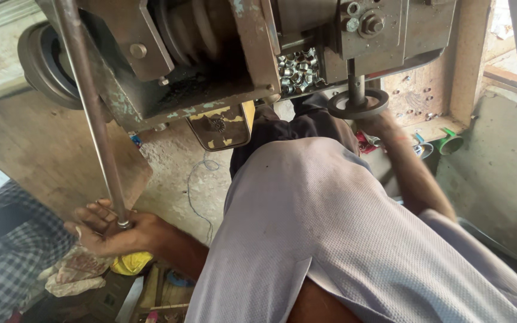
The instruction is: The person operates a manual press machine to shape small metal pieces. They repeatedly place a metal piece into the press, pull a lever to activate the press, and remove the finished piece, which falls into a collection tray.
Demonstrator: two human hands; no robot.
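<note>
Machine: a big, worn grey-green metal machine body [210, 54] with flaking paint fills the upper part of the view; a dark belt pulley [46, 63] sits at its left end.
Person's clothing: a pale lilac textured shirt [330, 227] covers the lower middle and right of the view.
Long lever: a long, dull steel rod [91, 113] runs down from the top left of the machine to the left hand.
Left hand: the left hand [112, 230] is wrapped round the lower end of the steel rod, fingers curled about it, low on the left side.
Right hand: the right hand [378, 122] reaches up to a small dark round handwheel [358, 103] on a vertical spindle under the machine's right part; it touches the wheel's lower rim, though how its fingers are set I cannot tell.
Small parts: a heap of short, shiny metal sleeves [299, 69] lies in an open pocket of the machine, just left of the spindle.
Bystander: a checked blue-grey sleeve [13, 251] of another person shows at the lower left edge.
Yellow cloth: a crumpled yellow rag [130, 263] lies just below the left hand.
</note>
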